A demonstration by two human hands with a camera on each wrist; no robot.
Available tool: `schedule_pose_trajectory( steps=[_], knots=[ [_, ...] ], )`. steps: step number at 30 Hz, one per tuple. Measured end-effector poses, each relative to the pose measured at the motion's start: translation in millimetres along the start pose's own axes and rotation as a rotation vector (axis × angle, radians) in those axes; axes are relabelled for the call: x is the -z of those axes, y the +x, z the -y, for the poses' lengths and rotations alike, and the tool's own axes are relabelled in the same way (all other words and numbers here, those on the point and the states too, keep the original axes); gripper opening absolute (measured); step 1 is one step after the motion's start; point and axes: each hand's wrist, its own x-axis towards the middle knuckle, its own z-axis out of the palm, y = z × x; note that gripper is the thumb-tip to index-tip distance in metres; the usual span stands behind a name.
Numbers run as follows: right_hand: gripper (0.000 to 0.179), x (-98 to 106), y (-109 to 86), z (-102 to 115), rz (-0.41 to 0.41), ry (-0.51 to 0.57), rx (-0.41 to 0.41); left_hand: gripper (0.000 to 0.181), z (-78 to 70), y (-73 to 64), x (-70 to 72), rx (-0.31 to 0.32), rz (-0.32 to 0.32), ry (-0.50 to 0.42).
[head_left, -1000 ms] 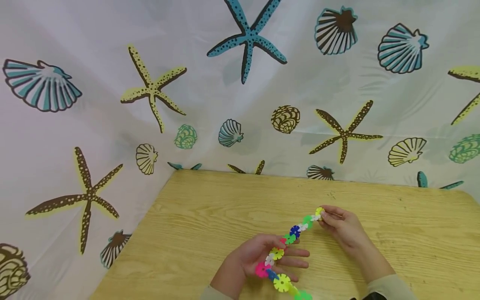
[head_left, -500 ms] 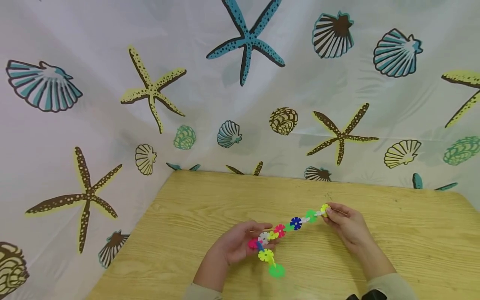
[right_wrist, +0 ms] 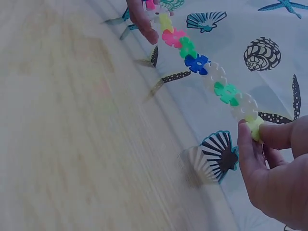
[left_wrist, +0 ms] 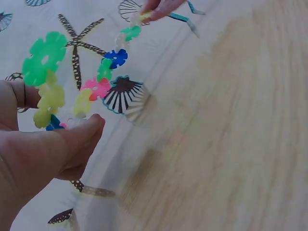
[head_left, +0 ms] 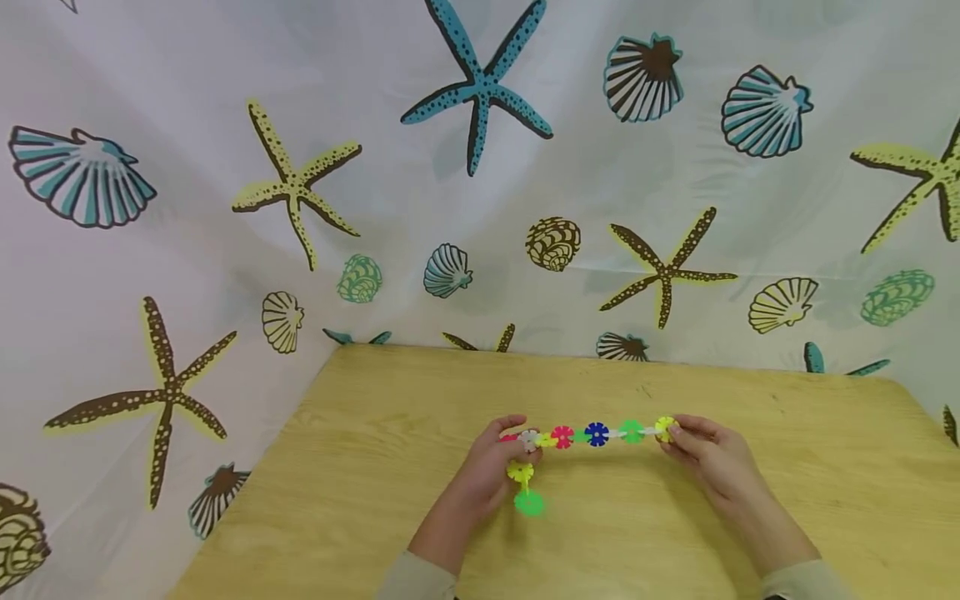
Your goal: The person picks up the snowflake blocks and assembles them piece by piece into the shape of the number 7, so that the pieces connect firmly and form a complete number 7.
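A chain of interlocked plastic flower discs [head_left: 597, 434] in yellow, green, white, blue and pink stretches nearly level between both hands, above the table. My right hand [head_left: 708, 457] pinches the yellow disc [right_wrist: 254, 128] at its right end between thumb and fingers. Near the chain's other end, my left hand [head_left: 491, 467] grips it by a white disc [head_left: 529, 440], thumb in front. Below that grip a short tail hangs down, with a yellow disc [head_left: 521, 472] and a green disc [left_wrist: 44, 58] at the tip. The left fingers partly hide a pink disc there.
The wood-grain table [head_left: 375, 467] lies under both hands. A white curtain [head_left: 390, 183] printed with starfish and shells rises along the table's back and left edges.
The chain has gone from slanting across the open left palm to almost straight and level. My left hand has moved up and its thumb has closed onto the chain; the right hand shifted slightly right.
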Motion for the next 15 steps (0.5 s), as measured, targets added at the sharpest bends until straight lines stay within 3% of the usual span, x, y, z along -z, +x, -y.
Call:
schedule_pose_trajectory(
  steps=[4,7,11,15],
  knots=[
    [0.045,11,-14.1,5,0.0,-0.186,0.026,0.059,1.6,30.7,-10.0,0.024,-0.078,0.242],
    [0.04,19,-28.3,6,-0.012,-0.323,0.028,0.055,4.9,53.9,-17.2,0.032,-0.073,0.358],
    [0.033,26,-51.6,3,-0.065,-0.444,0.005,0.051,8.9,75.9,-26.2,0.024,0.03,0.465],
    [0.028,23,-71.1,-6,-0.13,-0.523,-0.031,0.047,10.1,90.8,-31.2,-0.022,0.195,0.579]
  ],
)
